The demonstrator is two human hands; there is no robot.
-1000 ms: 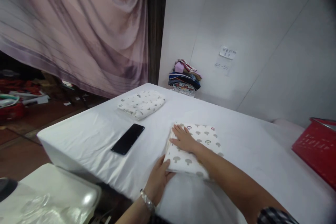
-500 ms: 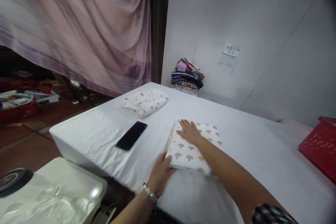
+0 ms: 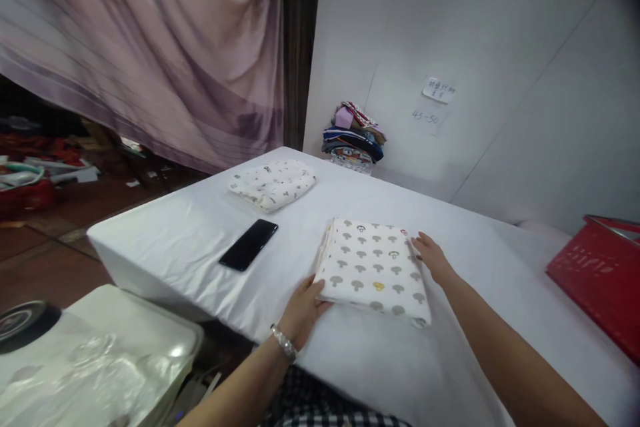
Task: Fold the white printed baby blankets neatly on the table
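A folded white cloth with a grey mushroom print (image 3: 370, 260) lies flat on the white-covered table (image 3: 200, 207). At its near left corner, my left hand (image 3: 303, 310) pinches the edge, thumb on top and the other fingers partly hidden beneath. My right hand (image 3: 433, 257) rests by the cloth's far right edge, fingers stretched out and fingertips at the border. A second folded white cloth with a small dark print (image 3: 273, 185) sits farther back on the left. Between that cloth and my left hand is a black phone (image 3: 249, 245).
A stack of folded clothes (image 3: 353, 140) stands by the back wall. To the right is a red basket (image 3: 595, 273). A pale plastic-covered surface (image 3: 100, 360) with a round dark object (image 3: 27, 325) is at lower left. A pink curtain (image 3: 200, 47) hangs behind.
My right hand has moved from the top of the mushroom-print cloth to its right edge, uncovering the print. My left hand stays at the near left corner. The view has shifted slightly.
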